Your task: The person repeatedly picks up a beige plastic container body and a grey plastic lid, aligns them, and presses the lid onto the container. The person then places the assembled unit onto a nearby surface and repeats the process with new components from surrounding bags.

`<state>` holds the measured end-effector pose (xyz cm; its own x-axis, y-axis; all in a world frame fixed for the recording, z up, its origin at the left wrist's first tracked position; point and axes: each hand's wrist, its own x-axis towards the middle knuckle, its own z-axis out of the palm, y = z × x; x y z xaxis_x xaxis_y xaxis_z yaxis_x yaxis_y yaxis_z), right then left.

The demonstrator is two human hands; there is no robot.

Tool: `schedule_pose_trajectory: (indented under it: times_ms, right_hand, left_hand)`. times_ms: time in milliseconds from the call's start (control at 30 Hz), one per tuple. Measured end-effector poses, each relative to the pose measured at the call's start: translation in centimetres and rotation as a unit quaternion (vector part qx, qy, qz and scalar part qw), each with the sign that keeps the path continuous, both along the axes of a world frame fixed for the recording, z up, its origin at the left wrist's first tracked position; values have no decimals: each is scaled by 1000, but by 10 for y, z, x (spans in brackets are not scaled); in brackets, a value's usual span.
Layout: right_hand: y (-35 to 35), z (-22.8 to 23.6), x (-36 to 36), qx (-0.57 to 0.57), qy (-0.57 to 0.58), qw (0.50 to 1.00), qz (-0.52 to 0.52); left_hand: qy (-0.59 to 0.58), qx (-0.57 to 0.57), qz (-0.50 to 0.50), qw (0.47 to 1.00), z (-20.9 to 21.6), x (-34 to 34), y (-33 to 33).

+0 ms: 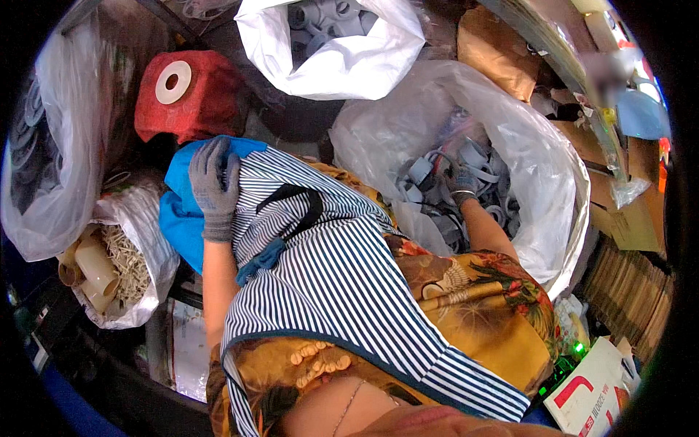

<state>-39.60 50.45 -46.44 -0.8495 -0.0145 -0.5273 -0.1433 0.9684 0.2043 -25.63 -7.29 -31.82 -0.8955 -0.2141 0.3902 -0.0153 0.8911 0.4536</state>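
Note:
My left hand (215, 178), in a grey knit glove, lies on my lap over a blue cloth (188, 237) and my striped apron (328, 269). Its fingers are stretched out and loosely curved, with nothing in them. My right hand (460, 180), also gloved, reaches into a large clear plastic bag (564, 197) at the right. It is down among several grey plastic ring-shaped parts (473, 155). Its fingertips blend in with these parts, so I cannot tell whether it grips one.
A white sack (397, 62) of grey parts stands ahead. At the left are a red block-shaped object with a white ring (173, 82), a clear bag (73, 146) of dark rings and a sack (156, 280) with cream tubes. Stacked cardboard (630, 298) lies right.

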Motion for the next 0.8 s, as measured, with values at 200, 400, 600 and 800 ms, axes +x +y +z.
schedule_pose_trajectory:
  times_ms: [200, 400, 600, 800]
  right_hand:
    - [-34, -74, -50, 55, -49, 965, 252]
    - [-75, -73, -49, 90, -83, 972, 201]
    - [-86, -34, -50, 131, -165, 926, 312]
    - [-157, 70, -65, -283, -201, 934, 86]
  left_hand:
    - [1, 17, -16, 1000, -7, 4, -15]
    - [-12, -23, 24, 999, -18, 17, -23]
    - [-2, -30, 7, 1000, -20, 7, -26]
    - [15, -26, 2, 1000, -24, 11, -28]
